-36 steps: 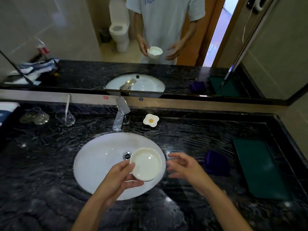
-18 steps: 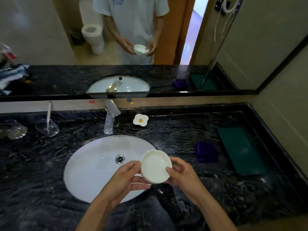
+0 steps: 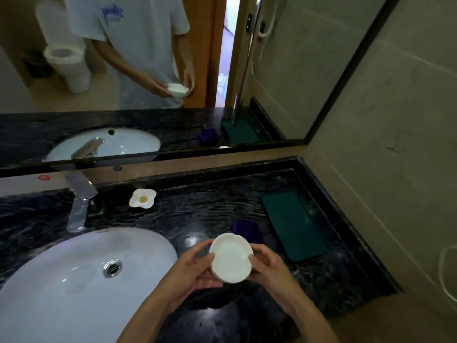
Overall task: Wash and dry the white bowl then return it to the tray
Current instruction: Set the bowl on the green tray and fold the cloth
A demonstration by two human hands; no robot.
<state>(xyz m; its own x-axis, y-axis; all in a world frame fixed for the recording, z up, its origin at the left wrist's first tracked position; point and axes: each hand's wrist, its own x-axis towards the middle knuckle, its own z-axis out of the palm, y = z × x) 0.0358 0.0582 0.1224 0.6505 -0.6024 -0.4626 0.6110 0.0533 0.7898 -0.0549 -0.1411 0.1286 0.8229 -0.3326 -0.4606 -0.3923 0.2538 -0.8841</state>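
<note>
The small white bowl (image 3: 231, 258) with a scalloped rim is held above the dark counter, right of the sink, its inside facing up. My left hand (image 3: 190, 268) grips its left side and underside. My right hand (image 3: 268, 264) holds its right edge. Just behind the bowl lies a folded purple cloth (image 3: 247, 230). A dark green tray (image 3: 293, 224) lies flat on the counter further right, near the wall.
The white sink (image 3: 74, 280) fills the lower left, with a chrome faucet (image 3: 79, 204) behind it. A flower-shaped white dish (image 3: 142, 198) sits beside the faucet. The mirror runs along the back, and a tiled wall closes the right side.
The bowl has moved from over the sink to the right, above the counter. My right hand, which was free, has taken hold of its right edge. The view has swung rightward.
</note>
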